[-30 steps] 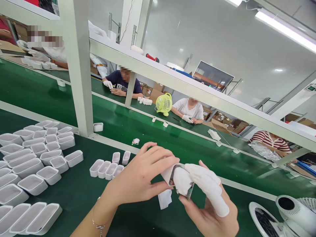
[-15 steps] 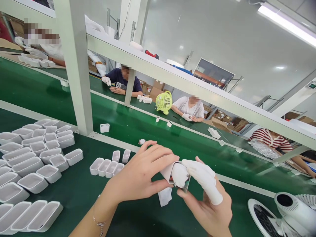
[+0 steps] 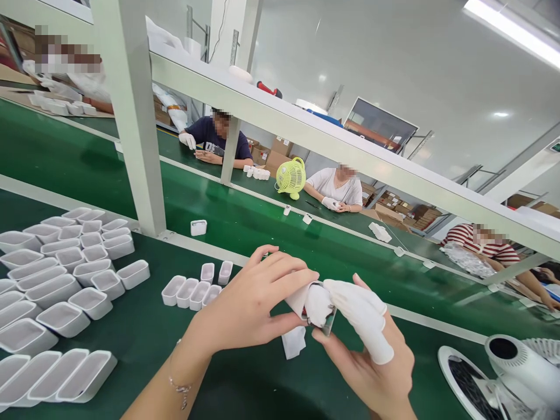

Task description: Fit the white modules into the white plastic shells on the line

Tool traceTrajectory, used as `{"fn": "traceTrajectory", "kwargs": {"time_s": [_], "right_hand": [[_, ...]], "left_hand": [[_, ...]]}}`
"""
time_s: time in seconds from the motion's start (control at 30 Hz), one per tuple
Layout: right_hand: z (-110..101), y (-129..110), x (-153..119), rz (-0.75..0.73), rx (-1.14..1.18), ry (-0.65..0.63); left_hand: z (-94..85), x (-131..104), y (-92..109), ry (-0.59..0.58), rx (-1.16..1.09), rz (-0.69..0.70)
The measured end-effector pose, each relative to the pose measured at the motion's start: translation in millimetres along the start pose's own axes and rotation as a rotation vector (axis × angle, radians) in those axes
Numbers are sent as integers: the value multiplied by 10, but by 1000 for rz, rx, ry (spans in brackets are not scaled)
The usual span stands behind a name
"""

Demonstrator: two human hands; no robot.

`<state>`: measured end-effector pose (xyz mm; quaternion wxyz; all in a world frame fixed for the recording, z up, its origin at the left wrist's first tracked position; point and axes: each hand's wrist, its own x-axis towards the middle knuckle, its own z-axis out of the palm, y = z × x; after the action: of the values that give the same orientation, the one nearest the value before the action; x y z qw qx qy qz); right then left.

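Observation:
My left hand [image 3: 258, 300], bare with a bracelet at the wrist, grips a white housing [image 3: 299, 298] from its left side. A rounded white piece [image 3: 318, 304] shows in the housing's open end, with a dark metallic edge beside it. My right hand [image 3: 371, 338] has white covers on some fingers; its thumb and covered fingertips pinch that metallic part [image 3: 325, 328] at the open end. Below the hands, a folded white piece [image 3: 294, 342] lies on the green table. Inside the housing little can be made out.
Many white open cases [image 3: 62, 319] fill the left of the table, with a smaller group [image 3: 187, 291] nearer. A white fan [image 3: 503, 350] stands at right. A post [image 3: 131, 116] rises at left. People work across the green belt [image 3: 245, 216].
The small white items on the belt have shifted right, and a round one near my left hand is no longer visible. Both hands keep nearly the same hold; the view has shifted slightly.

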<state>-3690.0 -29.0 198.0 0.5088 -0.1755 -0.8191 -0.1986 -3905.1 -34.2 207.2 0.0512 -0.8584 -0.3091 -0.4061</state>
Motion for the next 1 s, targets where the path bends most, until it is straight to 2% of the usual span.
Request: {"fn": "traceTrajectory", "kwargs": {"time_s": [0.23, 0.53, 0.77, 1.0], "right_hand": [[-4, -38, 0, -8, -63, 11], [-90, -52, -102, -127, -214, -31], [-101, -83, -136, -69, -211, -33], [-76, -82, -169, -116, -252, -1]], "left_hand": [[-1, 14, -1, 40, 16, 29], [5, 8, 45, 68, -13, 58], [12, 16, 77, 60, -16, 64], [38, 26, 63, 56, -27, 86]]}}
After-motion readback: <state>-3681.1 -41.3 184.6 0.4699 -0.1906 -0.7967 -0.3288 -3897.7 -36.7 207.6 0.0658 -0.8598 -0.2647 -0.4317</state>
